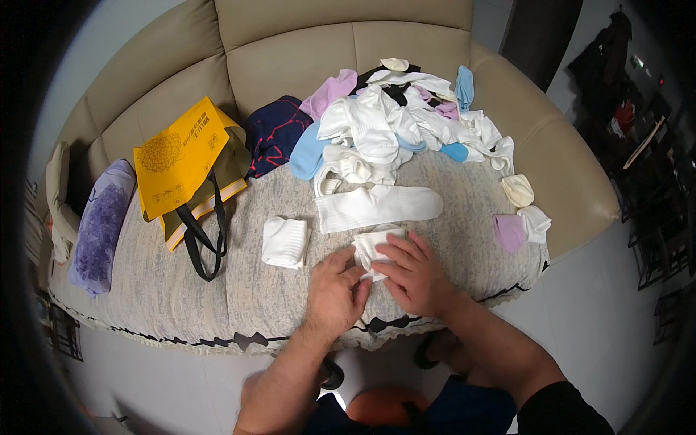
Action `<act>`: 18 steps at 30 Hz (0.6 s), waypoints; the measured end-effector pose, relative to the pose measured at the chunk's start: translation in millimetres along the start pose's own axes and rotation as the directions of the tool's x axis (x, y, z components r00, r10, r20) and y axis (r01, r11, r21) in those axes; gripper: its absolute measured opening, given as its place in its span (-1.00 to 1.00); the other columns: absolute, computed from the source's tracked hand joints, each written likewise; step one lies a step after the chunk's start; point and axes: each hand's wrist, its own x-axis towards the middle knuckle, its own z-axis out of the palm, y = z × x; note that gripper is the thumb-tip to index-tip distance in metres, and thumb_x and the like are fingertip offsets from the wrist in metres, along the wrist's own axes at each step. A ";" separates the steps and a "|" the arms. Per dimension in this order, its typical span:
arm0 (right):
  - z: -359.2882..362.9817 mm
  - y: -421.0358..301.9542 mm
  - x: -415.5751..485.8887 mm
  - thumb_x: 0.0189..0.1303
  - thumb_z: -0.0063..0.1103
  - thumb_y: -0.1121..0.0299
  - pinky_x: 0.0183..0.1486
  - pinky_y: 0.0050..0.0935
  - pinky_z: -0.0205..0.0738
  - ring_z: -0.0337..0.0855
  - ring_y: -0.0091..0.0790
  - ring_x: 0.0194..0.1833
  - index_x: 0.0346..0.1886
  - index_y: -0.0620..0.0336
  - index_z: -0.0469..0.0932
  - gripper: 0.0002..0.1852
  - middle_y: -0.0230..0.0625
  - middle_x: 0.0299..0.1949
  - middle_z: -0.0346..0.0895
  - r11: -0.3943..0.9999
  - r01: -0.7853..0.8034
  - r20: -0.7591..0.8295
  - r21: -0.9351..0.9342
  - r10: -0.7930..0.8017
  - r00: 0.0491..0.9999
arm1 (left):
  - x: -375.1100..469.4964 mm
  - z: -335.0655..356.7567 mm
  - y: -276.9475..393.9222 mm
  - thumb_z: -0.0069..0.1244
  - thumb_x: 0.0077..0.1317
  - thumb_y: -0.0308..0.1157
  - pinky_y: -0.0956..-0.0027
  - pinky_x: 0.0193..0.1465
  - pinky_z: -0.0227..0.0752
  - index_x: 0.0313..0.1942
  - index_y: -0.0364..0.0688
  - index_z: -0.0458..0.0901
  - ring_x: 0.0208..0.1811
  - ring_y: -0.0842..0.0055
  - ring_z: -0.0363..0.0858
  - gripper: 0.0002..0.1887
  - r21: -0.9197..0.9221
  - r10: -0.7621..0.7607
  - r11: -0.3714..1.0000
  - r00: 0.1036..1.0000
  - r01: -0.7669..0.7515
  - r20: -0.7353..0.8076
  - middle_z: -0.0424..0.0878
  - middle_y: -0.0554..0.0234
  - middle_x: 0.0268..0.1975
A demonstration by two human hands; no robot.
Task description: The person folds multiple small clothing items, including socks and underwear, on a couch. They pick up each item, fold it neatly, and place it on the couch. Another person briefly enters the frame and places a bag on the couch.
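A folded white sock point(371, 242) lies on the sofa seat between my hands. My left hand point(334, 291) touches its left and lower edge with thumb and fingertips. The spread fingers of my right hand point(416, 274) rest on its right part; whether either hand pinches the cloth is hard to tell. Just beyond lies a flat white ribbed sock point(380, 206), its toe to the right. Left of my hands sits another folded white sock bundle point(285, 242). Behind is a heap of loose socks point(375, 122), mostly white, with some blue, pink and black.
A yellow paper bag point(182, 157) with black handles lies to the left, beside a purple patterned rolled cloth point(103, 228). A navy cloth with red lines point(276, 133) touches the heap. Small cream, white and pink sock bundles point(508, 232) lie near the right armrest point(565, 163).
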 end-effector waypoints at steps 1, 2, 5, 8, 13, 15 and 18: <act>2.5 -0.8 -0.1 0.24 0.28 0.29 0.53 0.13 0.00 0.29 0.03 0.46 0.12 0.18 0.59 -0.61 -0.06 0.36 0.41 1.000 0.001 0.001 -0.002 -0.001 1.000 | 1.1 0.0 -1.4 0.25 0.16 -0.44 -0.03 0.35 0.32 -0.11 -0.28 0.74 0.24 0.01 0.54 -0.73 -0.037 -0.042 0.998 0.999 0.041 -0.013 0.62 -0.13 0.15; 4.7 -1.3 0.2 0.25 0.29 0.25 0.54 0.14 -0.02 0.25 0.06 0.49 0.14 0.19 0.58 -0.59 -0.02 0.42 0.35 1.000 0.003 0.002 -0.003 -0.003 1.000 | 3.2 1.0 -2.2 0.21 0.17 -0.47 0.02 0.19 0.45 -0.16 -0.29 0.71 0.08 0.06 0.65 -0.78 -0.038 -0.051 0.998 0.997 0.048 -0.064 0.68 -0.05 0.06; 9.7 -2.0 3.9 0.24 0.34 0.10 0.58 0.15 -0.12 0.16 0.11 0.53 0.26 0.20 0.52 -0.42 0.01 0.50 0.23 0.997 -0.045 0.064 0.069 0.040 0.997 | 4.2 3.9 0.0 0.16 0.21 -0.49 0.15 0.01 0.56 -0.09 -0.30 0.66 -0.09 0.17 0.71 -0.75 -0.331 -0.495 0.805 0.865 0.493 0.084 0.73 -0.01 -0.05; 11.6 -3.6 7.6 0.21 0.37 -0.04 0.57 0.17 -0.11 0.12 0.09 0.55 0.39 0.17 0.43 -0.24 0.00 0.50 0.23 0.996 -0.037 0.155 -0.076 0.048 0.987 | 10.9 3.3 -4.1 0.10 0.31 -0.50 0.32 -0.12 0.58 0.00 -0.33 0.59 -0.20 0.39 0.71 -0.73 -0.529 -0.572 0.675 0.818 0.514 0.066 0.74 0.09 -0.12; 15.9 -9.3 12.9 0.20 0.35 -0.11 0.57 0.15 -0.09 0.13 0.08 0.54 0.47 0.11 0.37 -0.17 -0.02 0.51 0.23 0.982 -0.015 0.158 -0.188 0.046 0.986 | 15.9 5.3 -7.7 0.07 0.42 -0.49 0.44 -0.04 0.56 0.09 -0.40 0.56 -0.16 0.60 0.66 -0.71 -0.723 -0.561 0.447 0.794 0.527 0.233 0.74 0.21 -0.15; 17.0 -11.0 13.9 0.22 0.34 -0.10 0.57 0.14 -0.08 0.14 0.08 0.53 0.46 0.10 0.38 -0.19 -0.02 0.51 0.23 0.984 -0.010 0.153 -0.176 0.037 0.988 | 15.6 5.5 -5.1 0.08 0.41 -0.48 0.44 -0.03 0.56 0.11 -0.40 0.56 -0.16 0.59 0.67 -0.69 -0.675 -0.543 0.514 0.810 0.529 0.221 0.74 0.20 -0.15; 17.5 -12.2 14.9 0.26 0.30 -0.07 0.56 0.13 -0.06 0.15 0.07 0.53 0.47 0.09 0.38 -0.23 -0.02 0.51 0.23 0.985 -0.012 0.151 -0.171 0.038 0.988 | 10.3 -1.2 0.7 0.12 0.38 -0.45 0.40 -0.06 0.58 0.08 -0.34 0.61 -0.17 0.54 0.68 -0.70 -0.588 -0.526 0.652 0.844 0.478 0.103 0.74 0.15 -0.15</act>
